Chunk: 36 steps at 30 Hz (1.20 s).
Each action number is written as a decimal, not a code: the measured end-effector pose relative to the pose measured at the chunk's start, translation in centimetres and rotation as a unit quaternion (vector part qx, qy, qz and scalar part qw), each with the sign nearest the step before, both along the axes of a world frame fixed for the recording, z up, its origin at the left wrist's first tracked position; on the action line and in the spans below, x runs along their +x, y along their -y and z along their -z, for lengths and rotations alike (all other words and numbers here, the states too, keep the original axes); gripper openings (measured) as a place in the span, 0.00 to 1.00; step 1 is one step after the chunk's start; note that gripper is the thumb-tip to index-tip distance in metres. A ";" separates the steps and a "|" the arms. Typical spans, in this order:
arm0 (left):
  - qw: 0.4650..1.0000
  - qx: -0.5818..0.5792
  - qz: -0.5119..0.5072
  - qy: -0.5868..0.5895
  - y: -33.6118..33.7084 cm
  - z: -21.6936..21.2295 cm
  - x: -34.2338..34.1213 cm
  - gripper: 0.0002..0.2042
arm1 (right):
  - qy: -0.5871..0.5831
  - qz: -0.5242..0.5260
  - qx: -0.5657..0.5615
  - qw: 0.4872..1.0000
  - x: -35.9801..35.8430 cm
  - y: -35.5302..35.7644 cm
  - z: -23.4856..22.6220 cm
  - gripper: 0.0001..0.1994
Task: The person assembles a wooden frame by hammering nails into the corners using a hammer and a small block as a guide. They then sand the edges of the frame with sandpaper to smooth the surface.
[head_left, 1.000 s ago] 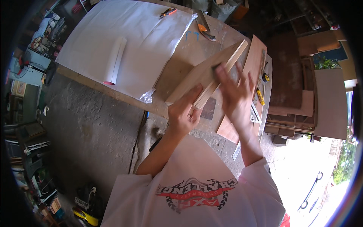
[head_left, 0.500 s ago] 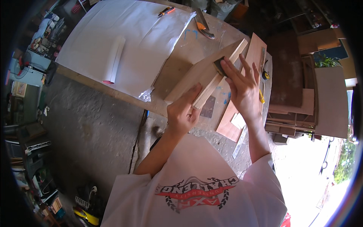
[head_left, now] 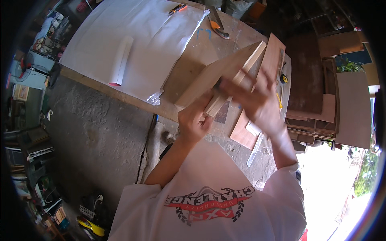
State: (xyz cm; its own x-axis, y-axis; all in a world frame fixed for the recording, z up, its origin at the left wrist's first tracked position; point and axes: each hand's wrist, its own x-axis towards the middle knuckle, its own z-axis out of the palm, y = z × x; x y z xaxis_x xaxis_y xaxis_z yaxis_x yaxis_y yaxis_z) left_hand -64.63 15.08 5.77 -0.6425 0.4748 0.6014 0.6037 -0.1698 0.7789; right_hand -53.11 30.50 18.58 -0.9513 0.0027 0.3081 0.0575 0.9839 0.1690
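A pale wooden board (head_left: pixel 219 68) stands tilted over the worktable with its thick edge facing up. My left hand (head_left: pixel 194 119) is closed round the board's near end, thumb on the face and fingers at the edge. My right hand (head_left: pixel 257 98), smeared by motion, lies over the board's upper edge. Under its fingertips is a small dark piece of sandpaper (head_left: pixel 218 84), pressed to the edge close to my left hand. A dark flat square (head_left: pixel 222 111) lies on the table below the board.
White sheeting (head_left: pixel 148 32) with a paper roll (head_left: pixel 122 60) covers the table's left part. Pliers (head_left: pixel 177 9) and an orange-handled saw (head_left: pixel 217 28) lie at the far side. Right of the board are a reddish plank (head_left: pixel 243 134), a tape measure (head_left: pixel 284 78) and a ruler (head_left: pixel 255 150).
My right hand has slid the sandpaper down along the board's edge, toward me and my left hand. The left hand and the board have barely moved.
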 end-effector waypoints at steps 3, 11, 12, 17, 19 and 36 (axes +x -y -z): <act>1.000 -0.002 0.006 -0.004 0.0 0.4 -0.1 0.18 | 0.012 -0.011 0.029 0.999 -0.1 -0.4 -0.1 0.23; 0.999 0.007 -0.009 -0.032 -0.2 0.4 0.0 0.14 | 0.013 -0.035 0.036 0.999 -0.2 -1.1 0.1 0.22; 0.998 0.005 -0.006 -0.055 0.0 0.3 0.0 0.16 | 0.009 -0.067 0.037 0.997 0.0 -0.5 0.2 0.21; 0.999 -0.039 0.036 0.007 0.8 0.0 -0.2 0.20 | -0.023 0.028 -0.012 0.999 -0.2 -1.0 2.1 0.27; 0.999 -0.025 0.021 -0.006 0.7 0.0 -0.4 0.22 | -0.028 0.001 0.075 0.997 -0.2 0.0 2.8 0.27; 0.999 -0.008 -0.003 -0.036 0.0 -0.8 -0.8 0.16 | -0.183 0.180 -0.054 0.965 -2.5 -6.2 4.1 0.26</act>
